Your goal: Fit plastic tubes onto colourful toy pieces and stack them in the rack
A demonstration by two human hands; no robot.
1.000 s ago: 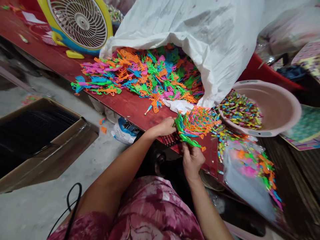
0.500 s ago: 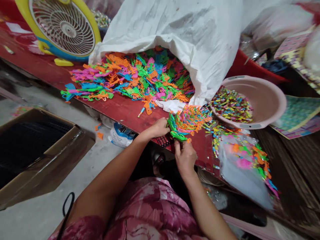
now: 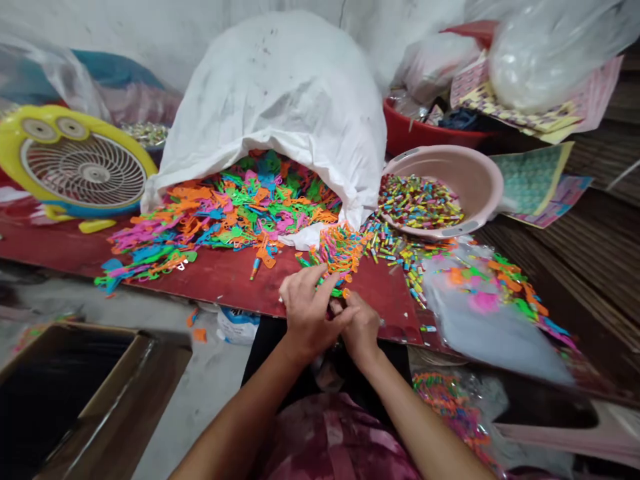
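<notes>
A bundle of orange, pink and green plastic pieces (image 3: 341,248) lies at the front of the red table (image 3: 230,287). My left hand (image 3: 311,310) bends over its near end, fingers curved and thumb reaching across toward the other hand. Close beside it, my right hand (image 3: 357,327) has its fingers curled at the bundle's near edge. What lies under the fingers of both hands is hidden. Behind them, a large heap of colourful plastic pieces (image 3: 235,207) spills from a white sack (image 3: 280,87). One piece with a small tube (image 3: 255,269) lies apart in front of the heap.
A pink basin (image 3: 480,180) with small coloured tubes stands right, more tubes spilled beside it. Clear plastic bags (image 3: 495,333) lie at the right front. A yellow fan (image 3: 93,170) stands left. An open cardboard box (image 3: 110,400) is at lower left.
The view has tilted up and turned. My left hand has moved from the bundle's left side over its near end, closer to my right hand. The black grid piece beneath is no longer visible.
</notes>
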